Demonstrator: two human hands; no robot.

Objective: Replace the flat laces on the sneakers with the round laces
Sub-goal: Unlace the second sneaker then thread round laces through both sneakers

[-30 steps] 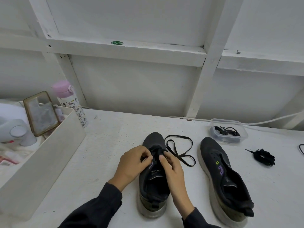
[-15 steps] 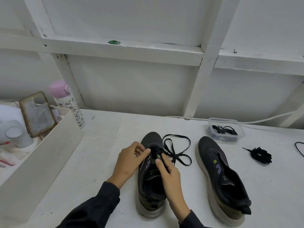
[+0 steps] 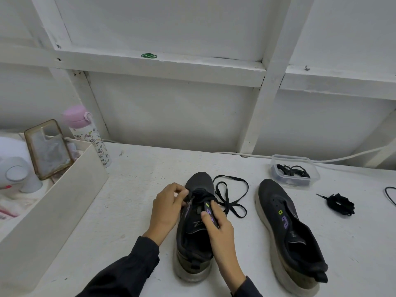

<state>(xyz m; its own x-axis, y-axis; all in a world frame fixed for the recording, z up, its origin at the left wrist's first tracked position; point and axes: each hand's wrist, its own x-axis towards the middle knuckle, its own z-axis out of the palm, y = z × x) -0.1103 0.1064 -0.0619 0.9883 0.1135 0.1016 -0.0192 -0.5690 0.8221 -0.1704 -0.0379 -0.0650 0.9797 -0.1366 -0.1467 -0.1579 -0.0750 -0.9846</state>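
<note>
Left hand [image 3: 167,209] apparently pinches flat lace [image 3: 227,202]; right hand [image 3: 218,228] grips sneaker [image 3: 200,181] edge, well apart from box [image 3: 64,200].

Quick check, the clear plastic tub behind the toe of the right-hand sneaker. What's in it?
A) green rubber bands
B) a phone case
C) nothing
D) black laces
D: a tangle of black laces shows through the wall of the clear tub, which sits just behind the toe of the unlaced sneaker.
</note>
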